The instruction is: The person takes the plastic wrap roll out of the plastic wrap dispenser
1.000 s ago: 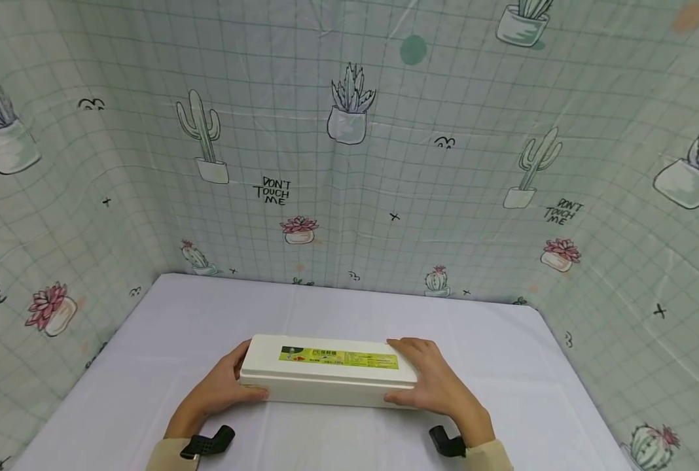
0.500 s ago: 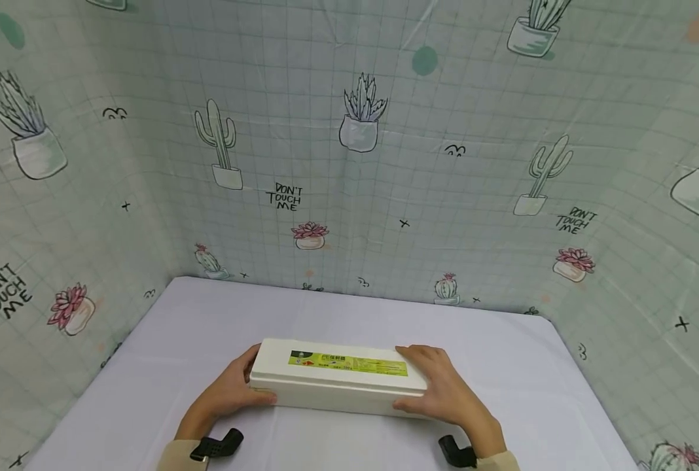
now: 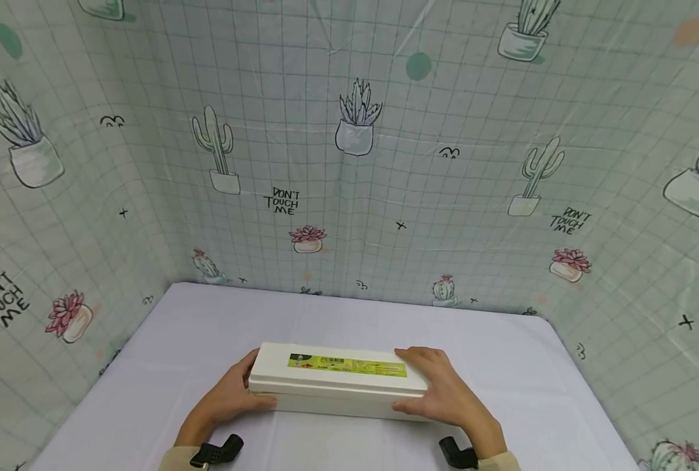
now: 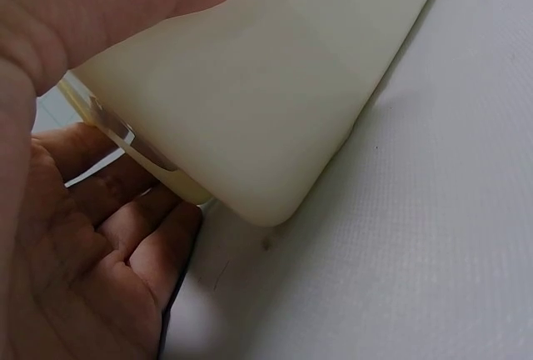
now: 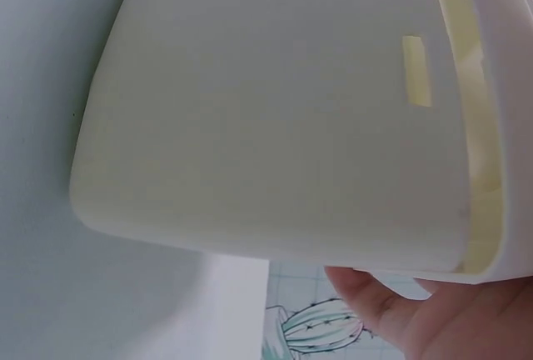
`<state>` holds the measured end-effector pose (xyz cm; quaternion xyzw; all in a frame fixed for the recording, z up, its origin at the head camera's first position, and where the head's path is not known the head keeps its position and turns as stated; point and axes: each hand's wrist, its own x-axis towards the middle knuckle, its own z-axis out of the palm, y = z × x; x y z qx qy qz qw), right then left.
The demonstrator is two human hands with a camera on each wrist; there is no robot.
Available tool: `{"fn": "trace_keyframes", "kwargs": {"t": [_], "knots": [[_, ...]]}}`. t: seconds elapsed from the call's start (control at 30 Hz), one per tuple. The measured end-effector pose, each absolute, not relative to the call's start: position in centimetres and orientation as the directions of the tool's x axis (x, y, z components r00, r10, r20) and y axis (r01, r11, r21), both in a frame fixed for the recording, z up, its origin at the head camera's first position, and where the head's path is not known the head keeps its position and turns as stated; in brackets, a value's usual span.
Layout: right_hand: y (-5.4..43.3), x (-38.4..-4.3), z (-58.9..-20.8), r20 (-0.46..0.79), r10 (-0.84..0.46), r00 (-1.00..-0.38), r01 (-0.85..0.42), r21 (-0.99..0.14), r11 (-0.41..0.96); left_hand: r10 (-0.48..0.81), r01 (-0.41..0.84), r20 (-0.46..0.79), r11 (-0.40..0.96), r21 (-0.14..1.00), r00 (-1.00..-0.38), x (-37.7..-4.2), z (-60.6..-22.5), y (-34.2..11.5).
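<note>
A long white cling film box (image 3: 338, 402) lies on the table near its front, with a yellow-green label (image 3: 347, 365) on its lid. My left hand (image 3: 227, 394) holds its left end, thumb on the front side and fingers round the end and back. Likewise my right hand (image 3: 440, 386) grips the right end, thumb in front and fingers over the back edge. From the left wrist, the box's end wall (image 4: 241, 102) shows, with several fingers (image 4: 171, 235) at its yellowish lid edge. In the right wrist view a yellowish gap shows between lid and end wall (image 5: 275, 127).
A white cloth-covered table (image 3: 349, 314) surrounds the box. Behind and to both sides hangs a gridded curtain (image 3: 302, 131) printed with potted cacti. Each wrist wears a black camera mount (image 3: 216, 451) below a beige sleeve.
The head view has shifted slightly, so the whole scene sits a little lower in it. Both hands keep their hold on the cling film box, which stays in place.
</note>
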<state>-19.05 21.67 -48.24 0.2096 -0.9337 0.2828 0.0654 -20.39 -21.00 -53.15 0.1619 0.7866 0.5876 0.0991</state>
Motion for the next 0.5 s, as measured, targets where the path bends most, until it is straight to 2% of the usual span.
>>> {"fn": "trace_keyframes", "kwargs": {"t": [0.33,0.5], "knots": [[21.78,-18.99,-48.3,0.303,-0.356,-0.884,-0.464,-0.477,0.747,0.381,0.157,0.049,0.259,0.953,-0.923,-20.63,-53.38,-21.05],[22.05,-19.01,-48.29,0.323,-0.353,-0.878,-0.475,-0.504,0.721,0.394,0.172,0.057,0.264,0.949,-0.918,-20.6,-53.49,-21.13]]}}
